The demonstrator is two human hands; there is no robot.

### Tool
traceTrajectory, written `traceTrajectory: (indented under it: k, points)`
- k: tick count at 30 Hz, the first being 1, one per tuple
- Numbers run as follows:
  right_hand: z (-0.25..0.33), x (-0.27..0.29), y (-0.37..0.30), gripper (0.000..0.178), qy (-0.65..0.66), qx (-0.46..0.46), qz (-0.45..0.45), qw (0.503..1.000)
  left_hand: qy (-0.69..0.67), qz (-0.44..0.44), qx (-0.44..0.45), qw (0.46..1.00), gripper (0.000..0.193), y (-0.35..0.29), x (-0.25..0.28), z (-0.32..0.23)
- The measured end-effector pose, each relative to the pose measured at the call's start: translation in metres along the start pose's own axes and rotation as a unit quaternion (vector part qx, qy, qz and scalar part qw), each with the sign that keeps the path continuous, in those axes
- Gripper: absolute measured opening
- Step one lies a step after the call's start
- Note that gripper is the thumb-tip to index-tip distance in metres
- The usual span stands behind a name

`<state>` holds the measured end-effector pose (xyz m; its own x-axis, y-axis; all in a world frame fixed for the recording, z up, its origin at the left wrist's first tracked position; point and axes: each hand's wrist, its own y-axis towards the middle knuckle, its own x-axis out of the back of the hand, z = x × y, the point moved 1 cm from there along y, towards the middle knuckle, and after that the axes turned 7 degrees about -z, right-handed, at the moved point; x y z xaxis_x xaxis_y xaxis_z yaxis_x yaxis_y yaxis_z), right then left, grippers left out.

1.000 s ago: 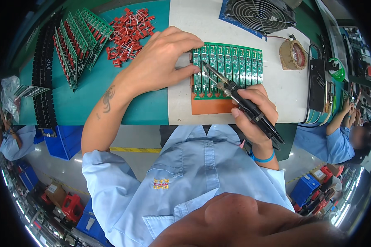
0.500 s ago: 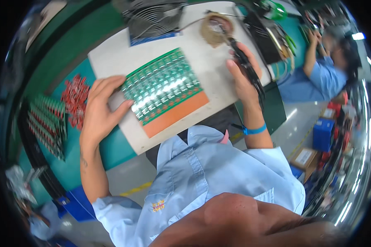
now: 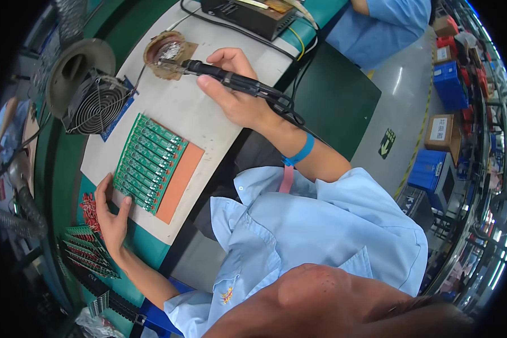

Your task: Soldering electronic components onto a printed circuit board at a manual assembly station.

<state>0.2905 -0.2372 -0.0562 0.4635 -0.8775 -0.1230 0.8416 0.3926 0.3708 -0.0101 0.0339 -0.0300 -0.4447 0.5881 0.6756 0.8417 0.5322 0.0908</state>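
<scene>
My right hand [image 3: 236,93] is closed around a black soldering iron [image 3: 228,79], its cable trailing back along my wrist. The iron's front end reaches into a round brown pot [image 3: 166,53] with shiny silvery material inside; the tip itself is hard to make out. A green circuit board panel [image 3: 146,166] with several rows of small parts lies flat on an orange-brown sheet [image 3: 181,186]. My left hand [image 3: 112,217] is at the panel's near-left corner, thumb and fingers spread apart against its edges.
A round-grilled fan [image 3: 98,104] stands beyond the panel on the white work surface [image 3: 208,135]. Left of my left hand are red wired parts [image 3: 89,213] and stacked green boards [image 3: 87,250]. A black box with cables [image 3: 248,17] sits at the far edge. Another person's blue sleeve [image 3: 391,17] shows at upper right.
The view has swung round toward the right. The iron's front end stays at the brown pot. My left hand remains at the panel's edge, and the panel still lies on the orange-brown sheet.
</scene>
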Motion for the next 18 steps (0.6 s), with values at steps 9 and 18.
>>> traceTrajectory:
  k: [9,18]
  points:
    - [-0.006,-0.011,0.016,0.039,0.105,0.037,-0.052,0.992,0.029,-0.011,0.013,0.999,0.063,-0.009,-0.004,-0.019]
    - [-0.034,-0.042,0.018,0.026,0.454,-0.441,-0.009,0.774,0.204,-0.239,-0.028,0.949,0.053,-0.068,-0.051,-0.055]
